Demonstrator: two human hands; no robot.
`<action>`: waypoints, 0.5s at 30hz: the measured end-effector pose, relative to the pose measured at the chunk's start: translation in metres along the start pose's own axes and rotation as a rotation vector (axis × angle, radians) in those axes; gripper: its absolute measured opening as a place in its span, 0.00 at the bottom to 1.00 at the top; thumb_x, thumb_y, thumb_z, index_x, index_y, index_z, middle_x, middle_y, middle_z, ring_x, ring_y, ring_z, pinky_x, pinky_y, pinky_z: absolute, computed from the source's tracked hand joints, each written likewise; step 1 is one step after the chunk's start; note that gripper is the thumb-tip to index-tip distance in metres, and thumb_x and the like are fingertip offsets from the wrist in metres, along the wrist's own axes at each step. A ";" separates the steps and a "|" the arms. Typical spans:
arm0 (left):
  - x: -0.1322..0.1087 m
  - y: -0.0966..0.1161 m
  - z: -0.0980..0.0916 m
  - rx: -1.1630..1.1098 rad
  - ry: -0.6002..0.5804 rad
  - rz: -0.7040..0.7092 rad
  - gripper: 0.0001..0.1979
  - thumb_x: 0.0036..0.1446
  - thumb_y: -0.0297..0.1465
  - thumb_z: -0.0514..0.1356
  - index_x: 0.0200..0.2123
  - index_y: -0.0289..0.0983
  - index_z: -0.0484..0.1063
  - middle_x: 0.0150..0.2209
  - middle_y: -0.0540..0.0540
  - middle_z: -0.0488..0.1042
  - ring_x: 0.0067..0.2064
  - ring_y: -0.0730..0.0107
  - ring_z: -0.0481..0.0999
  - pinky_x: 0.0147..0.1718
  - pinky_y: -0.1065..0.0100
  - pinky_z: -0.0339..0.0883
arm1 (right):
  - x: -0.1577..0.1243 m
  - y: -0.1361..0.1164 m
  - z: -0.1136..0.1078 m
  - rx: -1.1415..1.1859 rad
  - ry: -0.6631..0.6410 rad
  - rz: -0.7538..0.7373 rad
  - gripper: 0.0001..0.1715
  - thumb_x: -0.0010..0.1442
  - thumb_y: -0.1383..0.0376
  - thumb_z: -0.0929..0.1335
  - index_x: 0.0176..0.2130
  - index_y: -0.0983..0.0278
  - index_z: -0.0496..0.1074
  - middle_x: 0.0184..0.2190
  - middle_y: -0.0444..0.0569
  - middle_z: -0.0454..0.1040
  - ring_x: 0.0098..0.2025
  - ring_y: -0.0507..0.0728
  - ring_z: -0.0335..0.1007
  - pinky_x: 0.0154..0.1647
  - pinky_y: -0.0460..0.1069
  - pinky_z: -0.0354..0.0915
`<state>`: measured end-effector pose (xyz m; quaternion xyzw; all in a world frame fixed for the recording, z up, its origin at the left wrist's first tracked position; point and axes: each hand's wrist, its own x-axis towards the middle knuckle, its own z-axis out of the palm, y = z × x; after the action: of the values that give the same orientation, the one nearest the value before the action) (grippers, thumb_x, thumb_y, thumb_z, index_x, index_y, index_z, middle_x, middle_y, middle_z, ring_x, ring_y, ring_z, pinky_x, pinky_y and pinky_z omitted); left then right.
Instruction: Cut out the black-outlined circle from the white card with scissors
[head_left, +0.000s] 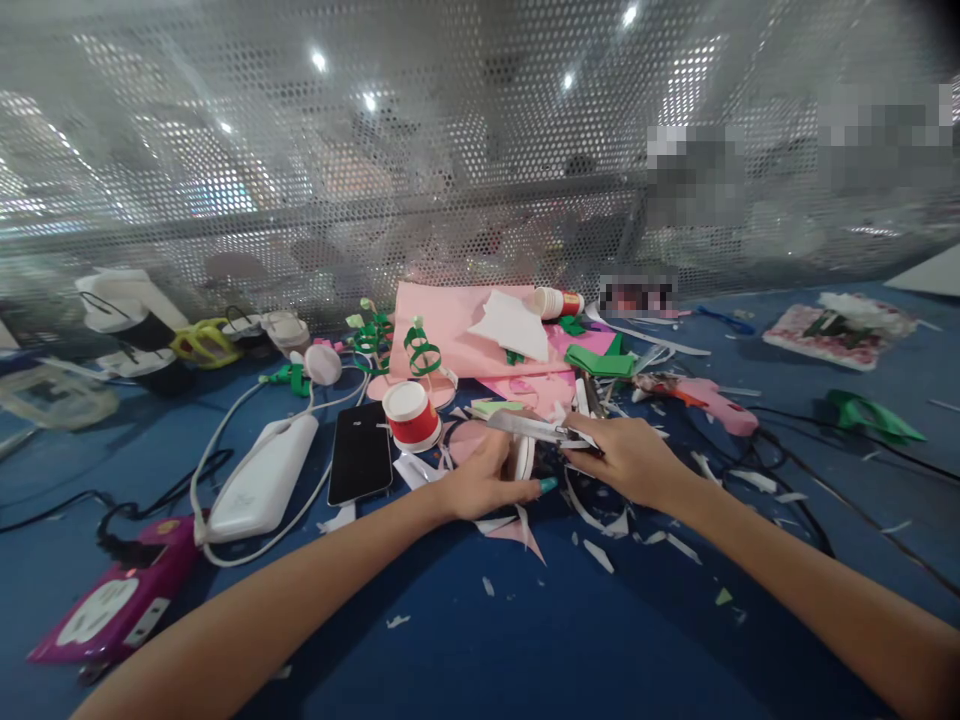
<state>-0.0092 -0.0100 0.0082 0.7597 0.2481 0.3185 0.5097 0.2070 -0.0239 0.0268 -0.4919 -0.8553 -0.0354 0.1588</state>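
Note:
My left hand (487, 480) is closed around a small paper cup (527, 458), whose white round rim faces right; most of the cup is hidden by the fingers. My right hand (626, 455) grips silver scissors (529, 428), their blades pointing left across the top of the cup, just above my left fingers. The handles are mostly covered by my right hand. A red and white paper cup (412, 418) stands just left of my left hand. Paper scraps (517, 535) lie beneath and around both hands.
Left are a black phone (361, 455), a white power bank (264, 475) with its cable and a purple power strip (124, 600). Behind lie pink paper (442, 325) and stacked cups (557, 303). A pink glue gun (716, 403) with trailing cord lies right. A perforated screen (450, 180) stands behind.

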 end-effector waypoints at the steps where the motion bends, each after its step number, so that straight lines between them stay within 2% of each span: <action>1: 0.000 0.000 0.000 -0.009 -0.005 -0.018 0.32 0.47 0.32 0.63 0.55 0.40 0.54 0.45 0.43 0.62 0.47 0.56 0.65 0.43 0.55 0.64 | 0.000 0.000 0.000 0.001 -0.001 -0.003 0.15 0.59 0.60 0.61 0.42 0.64 0.69 0.26 0.51 0.77 0.26 0.58 0.72 0.24 0.47 0.53; 5: 0.000 0.000 0.000 -0.171 0.009 -0.116 0.32 0.49 0.32 0.62 0.54 0.42 0.51 0.42 0.45 0.62 0.39 0.65 0.68 0.34 0.64 0.66 | 0.000 0.000 0.000 0.008 -0.003 -0.013 0.15 0.60 0.60 0.60 0.42 0.64 0.69 0.26 0.50 0.77 0.27 0.58 0.72 0.24 0.46 0.54; 9: 0.004 -0.002 0.000 -0.252 0.024 -0.067 0.29 0.50 0.32 0.61 0.53 0.42 0.52 0.38 0.49 0.64 0.32 0.73 0.68 0.31 0.68 0.64 | -0.002 -0.002 0.001 0.004 -0.012 -0.046 0.17 0.58 0.62 0.62 0.46 0.63 0.68 0.25 0.48 0.76 0.26 0.57 0.71 0.24 0.46 0.53; 12: 0.004 -0.003 0.000 -0.175 0.011 -0.016 0.31 0.48 0.30 0.63 0.54 0.42 0.53 0.43 0.45 0.63 0.40 0.67 0.68 0.37 0.65 0.65 | -0.003 -0.004 0.001 -0.004 0.003 -0.038 0.15 0.58 0.62 0.62 0.44 0.63 0.68 0.25 0.48 0.76 0.26 0.57 0.71 0.24 0.46 0.53; 15: 0.003 -0.003 0.000 -0.090 0.003 -0.056 0.30 0.49 0.30 0.61 0.54 0.40 0.52 0.46 0.43 0.62 0.46 0.62 0.66 0.42 0.60 0.64 | -0.002 -0.004 0.000 -0.017 0.039 0.014 0.15 0.59 0.61 0.61 0.43 0.65 0.68 0.27 0.51 0.77 0.26 0.58 0.72 0.23 0.47 0.53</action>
<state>-0.0077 -0.0070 0.0065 0.7284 0.2552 0.3160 0.5518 0.2048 -0.0272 0.0263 -0.4985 -0.8482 -0.0512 0.1714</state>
